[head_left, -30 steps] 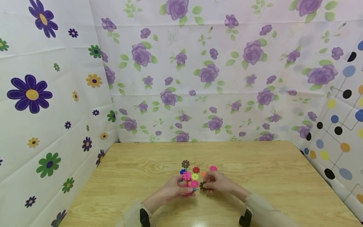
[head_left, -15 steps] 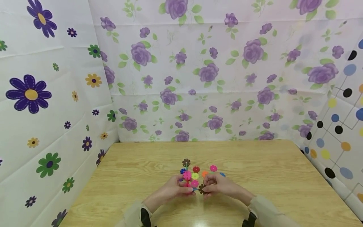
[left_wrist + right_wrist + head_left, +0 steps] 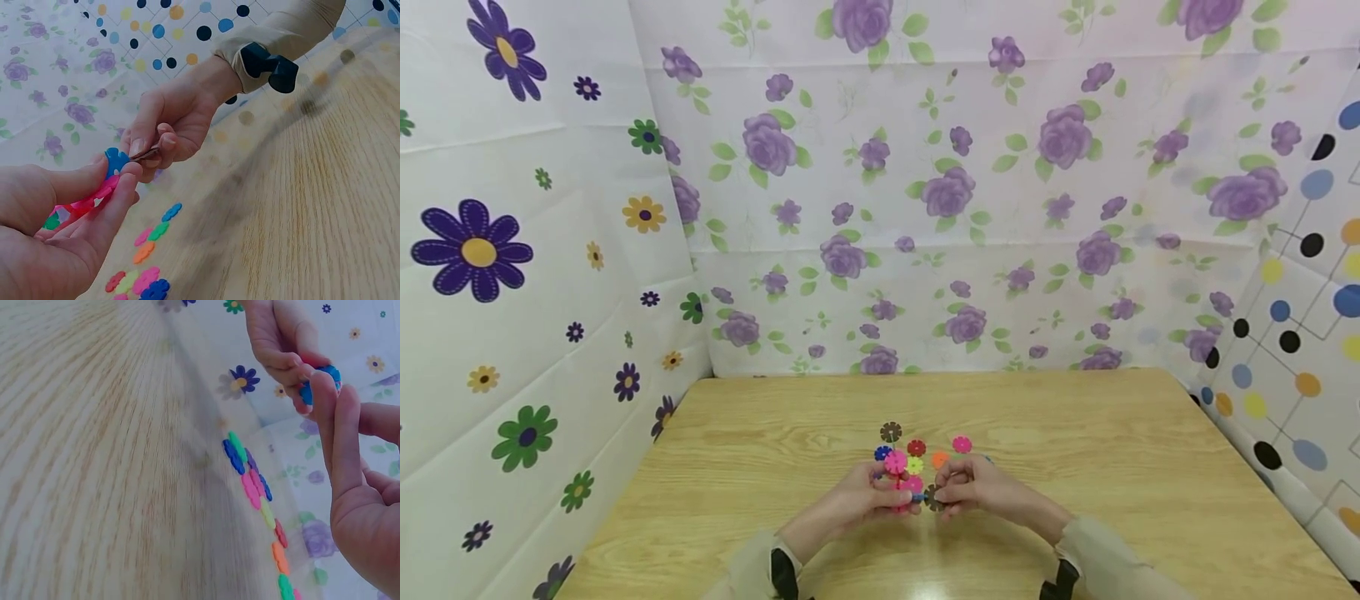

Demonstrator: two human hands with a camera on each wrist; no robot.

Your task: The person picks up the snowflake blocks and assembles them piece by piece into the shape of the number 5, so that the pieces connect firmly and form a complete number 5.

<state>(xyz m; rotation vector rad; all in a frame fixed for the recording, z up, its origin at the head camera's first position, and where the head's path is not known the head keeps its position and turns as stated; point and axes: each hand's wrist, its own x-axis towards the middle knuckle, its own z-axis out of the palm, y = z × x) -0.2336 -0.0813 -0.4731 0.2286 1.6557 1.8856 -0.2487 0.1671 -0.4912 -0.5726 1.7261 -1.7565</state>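
My left hand (image 3: 868, 497) grips joined flower-shaped plastic discs: a pink disc (image 3: 896, 462) shows above the fingers and a blue disc (image 3: 116, 161) sticks out toward the right hand. My right hand (image 3: 981, 490) pinches a brown notched disc (image 3: 933, 497) between thumb and fingers. In the left wrist view the brown disc (image 3: 145, 155) meets or nearly meets the blue disc's edge; whether their slots interlock I cannot tell. Another brown disc (image 3: 891, 432) shows above the left hand. The left fingers hide part of the joined piece; the right fingertips cover much of the brown disc.
Several loose discs lie on the wooden table (image 3: 760, 433) behind the hands, including red (image 3: 916, 448), yellow (image 3: 914, 465), orange (image 3: 940, 459), pink (image 3: 962, 444) and dark blue (image 3: 234, 456). Patterned cloth hangs at the back (image 3: 880, 250) and both sides.
My right hand has shifted slightly down and left, bringing its brown disc close to the blue disc. The left hand stays almost in place, keeping its hold on the joined discs.
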